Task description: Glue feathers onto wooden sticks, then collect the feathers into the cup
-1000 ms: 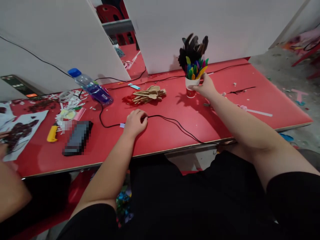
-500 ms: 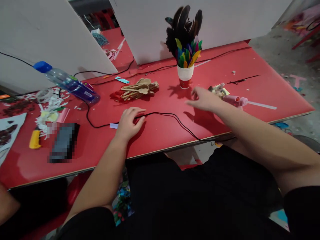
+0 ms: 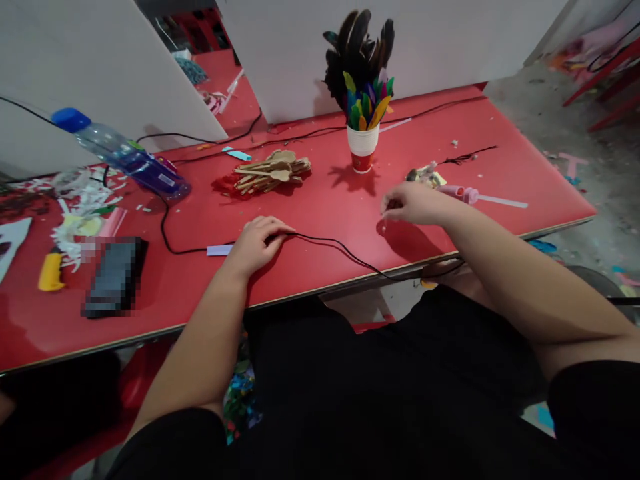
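Note:
My left hand (image 3: 259,245) rests on the red table, its thumb and fingers pressed together on a thin black cord (image 3: 327,241). Over the table to the right, my right hand (image 3: 413,203) has its fingers curled in towards the thumb; whatever they hold, if anything, is too small to name. Beyond the hands stands a paper cup (image 3: 363,141) filled with dark and coloured feathers (image 3: 367,107). A bundle of wooden spoons (image 3: 275,173) lies beyond my left hand. Just behind my right wrist is a pink glue gun (image 3: 457,193) with a clear stick in its back.
A bottle of purple liquid (image 3: 150,175) leans at the left, near white paper scraps (image 3: 75,227), a yellow-handled tool (image 3: 51,270) and a dark phone-like object (image 3: 114,277). A dark twig (image 3: 465,159) lies at the right. Grey panels stand behind the red table (image 3: 300,273).
My right hand has moved down a little towards the near edge, and its fingers have closed. My left thumb has drawn in to its fingers. The whole view has shifted slightly.

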`<state>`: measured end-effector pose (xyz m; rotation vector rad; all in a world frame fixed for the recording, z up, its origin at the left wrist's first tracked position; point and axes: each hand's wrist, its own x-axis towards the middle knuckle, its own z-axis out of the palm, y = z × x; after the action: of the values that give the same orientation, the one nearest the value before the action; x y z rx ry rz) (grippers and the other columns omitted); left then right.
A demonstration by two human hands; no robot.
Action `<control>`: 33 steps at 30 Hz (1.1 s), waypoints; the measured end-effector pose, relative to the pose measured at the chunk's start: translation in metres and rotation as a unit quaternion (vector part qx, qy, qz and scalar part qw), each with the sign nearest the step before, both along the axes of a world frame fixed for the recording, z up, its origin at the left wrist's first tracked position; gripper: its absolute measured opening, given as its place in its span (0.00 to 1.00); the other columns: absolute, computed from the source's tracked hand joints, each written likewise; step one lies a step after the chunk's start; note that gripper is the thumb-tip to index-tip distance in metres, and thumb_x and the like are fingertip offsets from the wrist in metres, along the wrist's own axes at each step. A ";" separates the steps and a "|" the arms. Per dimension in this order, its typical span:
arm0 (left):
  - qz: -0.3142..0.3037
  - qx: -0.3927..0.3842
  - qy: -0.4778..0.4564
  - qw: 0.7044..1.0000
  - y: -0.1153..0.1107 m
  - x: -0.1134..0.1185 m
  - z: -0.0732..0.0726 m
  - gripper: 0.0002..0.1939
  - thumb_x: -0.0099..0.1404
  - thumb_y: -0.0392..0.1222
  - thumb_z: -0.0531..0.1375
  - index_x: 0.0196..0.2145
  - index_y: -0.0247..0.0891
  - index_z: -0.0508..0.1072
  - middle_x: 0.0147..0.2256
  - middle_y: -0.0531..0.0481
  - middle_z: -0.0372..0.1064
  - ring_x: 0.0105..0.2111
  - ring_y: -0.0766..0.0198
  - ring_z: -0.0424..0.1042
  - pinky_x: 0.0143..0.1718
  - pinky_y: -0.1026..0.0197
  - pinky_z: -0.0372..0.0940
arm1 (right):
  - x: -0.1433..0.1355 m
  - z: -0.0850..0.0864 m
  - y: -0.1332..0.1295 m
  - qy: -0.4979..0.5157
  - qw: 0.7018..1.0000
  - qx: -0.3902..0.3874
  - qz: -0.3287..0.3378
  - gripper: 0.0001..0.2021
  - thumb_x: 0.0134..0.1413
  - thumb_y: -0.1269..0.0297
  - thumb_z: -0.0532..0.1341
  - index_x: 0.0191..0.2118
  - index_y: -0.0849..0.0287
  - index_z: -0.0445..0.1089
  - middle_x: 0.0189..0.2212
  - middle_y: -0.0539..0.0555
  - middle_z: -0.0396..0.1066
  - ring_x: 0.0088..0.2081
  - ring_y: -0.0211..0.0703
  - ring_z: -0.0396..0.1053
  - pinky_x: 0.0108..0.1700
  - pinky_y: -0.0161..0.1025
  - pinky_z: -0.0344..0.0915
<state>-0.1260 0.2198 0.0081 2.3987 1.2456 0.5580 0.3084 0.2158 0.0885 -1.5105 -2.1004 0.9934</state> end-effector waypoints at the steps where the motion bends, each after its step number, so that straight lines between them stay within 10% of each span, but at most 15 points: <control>1: 0.000 0.002 -0.004 1.000 0.001 -0.001 0.000 0.15 0.78 0.47 0.59 0.49 0.43 0.86 0.47 0.42 0.82 0.48 0.50 0.76 0.57 0.46 0.67 | 0.001 0.011 -0.001 0.005 1.000 0.002 -0.008 0.10 0.62 0.57 0.76 0.37 0.57 0.80 0.32 0.54 0.81 0.35 0.45 0.74 0.44 0.46 0.75; 8: 0.012 0.016 -0.007 1.000 -0.001 0.005 0.005 0.14 0.76 0.49 0.61 0.47 0.42 0.84 0.46 0.43 0.82 0.47 0.50 0.77 0.57 0.45 0.69 | -0.006 0.088 -0.038 0.195 0.968 0.113 -0.112 0.12 0.61 0.54 0.76 0.40 0.52 0.77 0.35 0.55 0.79 0.39 0.49 0.77 0.42 0.49 0.77; 13: 0.048 0.033 -0.076 0.995 -0.016 0.035 0.018 0.10 0.75 0.46 0.62 0.44 0.41 0.83 0.43 0.43 0.80 0.45 0.53 0.77 0.52 0.50 0.72 | -0.013 0.105 -0.052 0.239 0.944 0.196 -0.115 0.15 0.62 0.49 0.78 0.41 0.50 0.77 0.39 0.55 0.81 0.46 0.51 0.79 0.52 0.51 0.79; 19: -0.062 -0.034 -0.245 0.967 -0.008 0.157 0.045 0.34 0.71 0.51 0.72 0.70 0.41 0.73 0.41 0.50 0.80 0.30 0.67 0.71 0.36 0.62 0.68 | -0.025 0.096 -0.051 0.231 0.952 0.182 -0.079 0.12 0.66 0.53 0.74 0.40 0.52 0.75 0.37 0.55 0.78 0.42 0.49 0.78 0.45 0.49 0.78; 23: -0.136 -0.046 -0.314 0.938 0.014 0.224 0.062 0.20 0.71 0.55 0.73 0.53 0.39 0.83 0.40 0.48 0.83 0.32 0.66 0.74 0.35 0.63 0.67 | -0.026 0.080 -0.045 0.196 0.969 0.136 -0.067 0.10 0.66 0.53 0.72 0.40 0.52 0.75 0.32 0.52 0.74 0.35 0.46 0.73 0.36 0.44 0.72; 27: -0.143 -0.081 -0.330 0.929 0.030 0.221 0.058 0.21 0.75 0.59 0.68 0.38 0.37 0.86 0.34 0.45 0.84 0.31 0.65 0.76 0.34 0.62 0.68 | -0.011 0.056 -0.028 0.174 0.964 0.156 -0.124 0.10 0.64 0.56 0.71 0.37 0.53 0.73 0.31 0.51 0.73 0.33 0.44 0.71 0.36 0.43 0.70; 33: -0.039 -0.048 -0.346 0.936 0.039 0.173 0.035 0.23 0.72 0.64 0.70 0.42 0.39 0.88 0.37 0.43 0.86 0.36 0.60 0.82 0.37 0.61 0.73 | 0.002 0.028 -0.011 0.068 0.976 0.151 -0.142 0.06 0.63 0.63 0.70 0.36 0.54 0.73 0.34 0.54 0.78 0.37 0.47 0.74 0.42 0.45 0.71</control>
<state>0.0471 0.2586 0.0430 1.8853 0.8315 1.1563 0.3105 0.2050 0.1161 -1.4872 -1.7814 0.6223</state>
